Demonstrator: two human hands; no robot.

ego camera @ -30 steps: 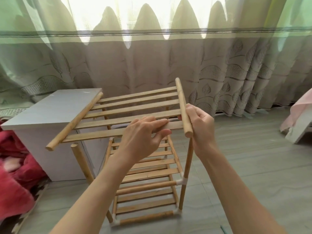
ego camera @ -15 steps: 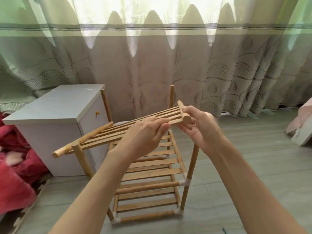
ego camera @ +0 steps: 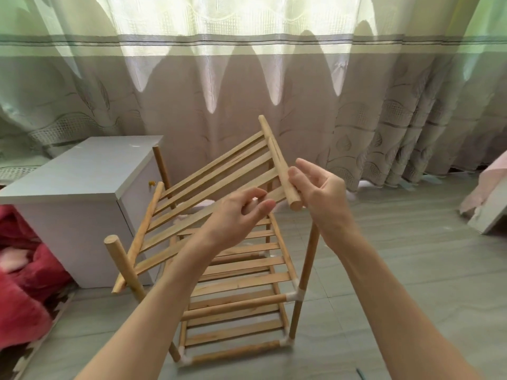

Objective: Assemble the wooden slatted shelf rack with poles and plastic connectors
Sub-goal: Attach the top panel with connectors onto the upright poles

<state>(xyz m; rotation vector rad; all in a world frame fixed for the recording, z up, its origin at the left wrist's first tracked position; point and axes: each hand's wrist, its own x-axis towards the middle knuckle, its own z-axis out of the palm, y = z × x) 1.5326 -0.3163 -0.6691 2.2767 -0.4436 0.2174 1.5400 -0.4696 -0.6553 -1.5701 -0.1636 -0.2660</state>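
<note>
A loose wooden slatted shelf panel (ego camera: pixel 208 187) hangs tilted above the rack, its right end raised and its left end low beside the front-left pole (ego camera: pixel 124 266). My left hand (ego camera: pixel 241 212) pinches the nearest slat between thumb and fingers. My right hand (ego camera: pixel 318 193) grips the panel's right end rail (ego camera: pixel 279 165). Below stands the part-built rack (ego camera: pixel 241 294) with two slatted tiers joined by white plastic connectors (ego camera: pixel 295 296). Upright poles rise at its corners, including the front-right pole (ego camera: pixel 307 270).
A grey cabinet (ego camera: pixel 79 174) stands just left of the rack. Red bedding (ego camera: pixel 24 292) lies at the far left on the floor. Patterned curtains (ego camera: pixel 274 91) hang behind. A pink-covered white object (ego camera: pixel 488 198) sits at the right edge. Grey tile floor (ego camera: pixel 411 270) stretches to the right.
The panel has gone from nearly flat to steeply tilted, right end up and left end down. My right hand has rolled on the end rail; the view has dropped a little.
</note>
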